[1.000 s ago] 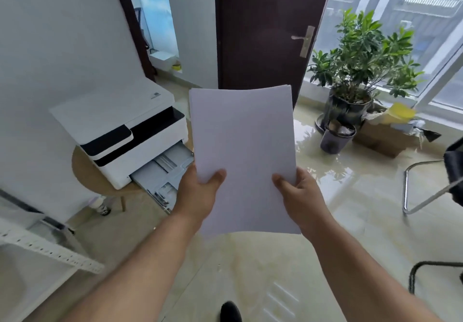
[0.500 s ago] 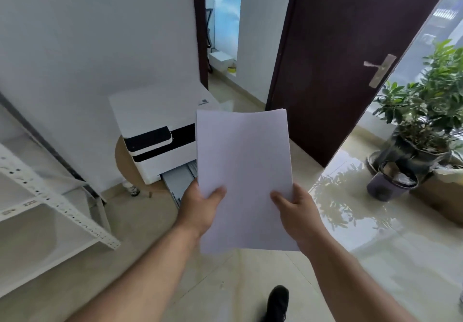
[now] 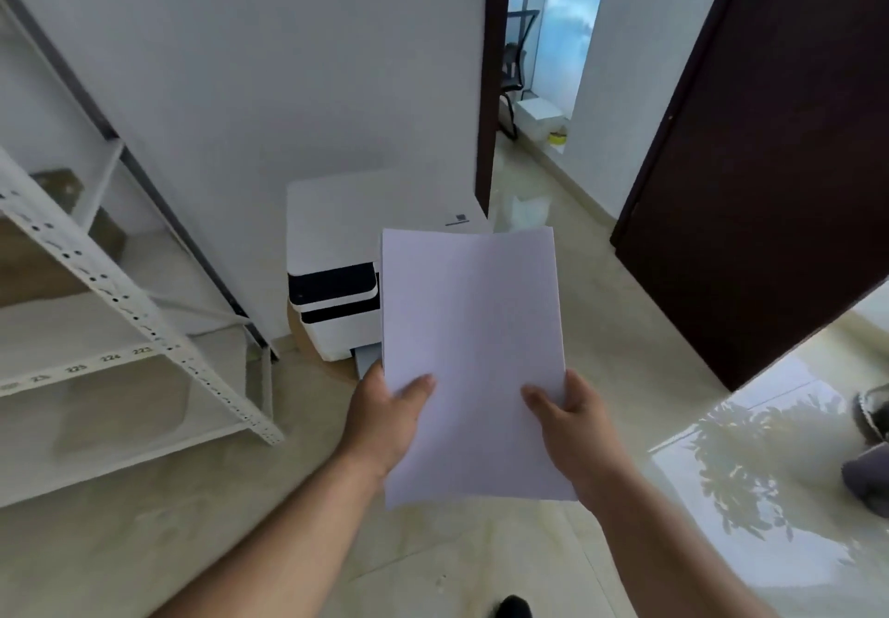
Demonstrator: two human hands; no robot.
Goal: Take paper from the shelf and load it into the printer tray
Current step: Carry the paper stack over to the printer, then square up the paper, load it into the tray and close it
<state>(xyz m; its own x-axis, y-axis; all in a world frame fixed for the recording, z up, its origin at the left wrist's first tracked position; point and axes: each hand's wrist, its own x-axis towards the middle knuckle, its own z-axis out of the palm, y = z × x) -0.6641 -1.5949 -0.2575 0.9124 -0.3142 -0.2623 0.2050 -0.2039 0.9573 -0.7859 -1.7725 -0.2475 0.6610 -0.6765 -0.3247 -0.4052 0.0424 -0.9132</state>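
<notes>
I hold a stack of white paper (image 3: 474, 357) upright in front of me with both hands. My left hand (image 3: 385, 418) grips its lower left edge, thumb on the front. My right hand (image 3: 572, 425) grips the lower right edge the same way. Behind the paper stands the white printer (image 3: 336, 252) with black panels on a low round wooden table (image 3: 308, 353). A sliver of its grey paper tray (image 3: 368, 360) shows just left of the stack; the rest is hidden by the paper. The white metal shelf (image 3: 120, 300) is at the left.
A white wall rises behind the printer. A dark brown open door (image 3: 769, 160) stands at the right, with a doorway beyond the printer. The glossy tiled floor (image 3: 721, 497) reflects a plant. Dark pots sit at the far right edge. My shoe tip shows at the bottom.
The view has swung left: the printer now sits centred behind the paper, the shelf fills the left side and the plant has left the view. Both hands keep the same grip.
</notes>
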